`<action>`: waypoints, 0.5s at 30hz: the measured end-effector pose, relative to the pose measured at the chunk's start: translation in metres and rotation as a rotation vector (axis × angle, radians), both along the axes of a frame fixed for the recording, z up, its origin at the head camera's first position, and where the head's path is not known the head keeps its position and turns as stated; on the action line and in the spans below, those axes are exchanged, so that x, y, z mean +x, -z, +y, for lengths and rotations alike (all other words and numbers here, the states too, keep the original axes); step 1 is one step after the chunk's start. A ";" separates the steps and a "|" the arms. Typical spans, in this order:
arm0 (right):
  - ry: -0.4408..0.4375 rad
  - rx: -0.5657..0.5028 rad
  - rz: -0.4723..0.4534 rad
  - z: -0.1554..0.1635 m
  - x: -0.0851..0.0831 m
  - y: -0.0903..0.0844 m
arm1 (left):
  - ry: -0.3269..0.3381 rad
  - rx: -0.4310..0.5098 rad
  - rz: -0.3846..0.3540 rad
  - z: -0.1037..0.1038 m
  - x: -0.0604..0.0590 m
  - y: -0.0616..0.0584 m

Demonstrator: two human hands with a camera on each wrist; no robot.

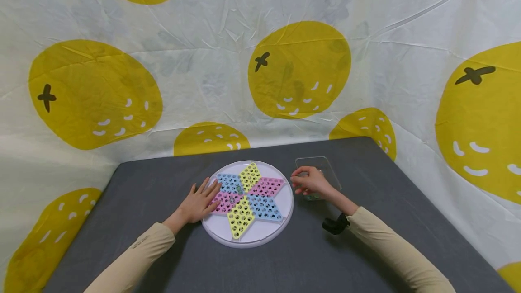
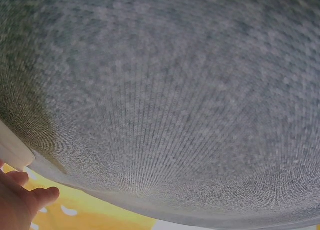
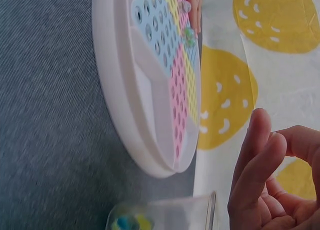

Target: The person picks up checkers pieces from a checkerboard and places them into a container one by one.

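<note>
A round white board (image 1: pixel 252 238) carries a six-pointed star of blue, yellow and pink hole fields. Two glass marbles (image 1: pixel 239 190) sit near the star's centre, and show in the right wrist view as marbles (image 3: pixel 189 35) on the board (image 3: pixel 125 89). My left hand (image 1: pixel 201 202) lies flat on the board's left edge with its fingers straight. My right hand (image 1: pixel 307 181) hovers with curled fingers over a clear plastic container (image 1: pixel 325 166) just right of the board. Coloured marbles (image 3: pixel 125 222) lie in that container (image 3: pixel 165 212). Whether the right hand (image 3: pixel 260 180) pinches anything is hidden.
The board and container stand on a dark grey table (image 1: pixel 163 257) whose grey cloth (image 2: pixel 160 99) fills the left wrist view. A white cloth with yellow fruit prints (image 1: pixel 299 69) hangs behind and at both sides. A black wrist camera (image 1: pixel 335 224) sits on my right wrist.
</note>
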State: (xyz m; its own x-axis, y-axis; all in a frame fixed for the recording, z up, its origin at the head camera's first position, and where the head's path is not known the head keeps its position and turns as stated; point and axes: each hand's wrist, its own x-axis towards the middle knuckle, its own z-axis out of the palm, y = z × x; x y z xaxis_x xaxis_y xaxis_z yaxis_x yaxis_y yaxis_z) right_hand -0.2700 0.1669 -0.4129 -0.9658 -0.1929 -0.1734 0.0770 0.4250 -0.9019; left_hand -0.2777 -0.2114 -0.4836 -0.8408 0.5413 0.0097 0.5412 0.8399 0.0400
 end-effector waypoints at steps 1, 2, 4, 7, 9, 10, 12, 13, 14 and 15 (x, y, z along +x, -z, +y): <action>-0.006 0.003 0.002 -0.003 0.000 0.000 | -0.001 -0.001 -0.001 0.000 0.000 0.000; -0.011 0.005 0.003 -0.005 0.000 -0.001 | -0.001 -0.002 -0.002 0.000 0.000 0.000; -0.025 -0.002 0.002 -0.009 -0.001 -0.001 | -0.008 -0.011 -0.008 0.000 0.000 -0.001; -0.039 -0.010 -0.007 -0.016 -0.002 0.000 | -0.005 -0.012 -0.007 -0.001 -0.001 -0.001; -0.040 -0.007 -0.017 -0.020 -0.003 0.000 | -0.003 -0.011 -0.005 -0.001 -0.001 0.000; -0.040 -0.002 -0.021 -0.023 -0.004 0.001 | -0.001 -0.008 -0.006 -0.001 -0.001 0.000; -0.036 0.004 -0.033 -0.027 -0.005 0.001 | 0.000 -0.004 -0.006 -0.001 -0.001 0.000; -0.033 0.009 -0.038 -0.029 -0.005 0.001 | 0.000 -0.003 -0.006 -0.001 -0.001 0.000; -0.032 0.014 -0.041 -0.031 -0.006 0.001 | 0.000 -0.002 -0.004 -0.001 -0.001 0.000; -0.036 0.018 -0.039 -0.034 -0.007 0.001 | 0.001 -0.001 -0.003 -0.002 -0.001 0.000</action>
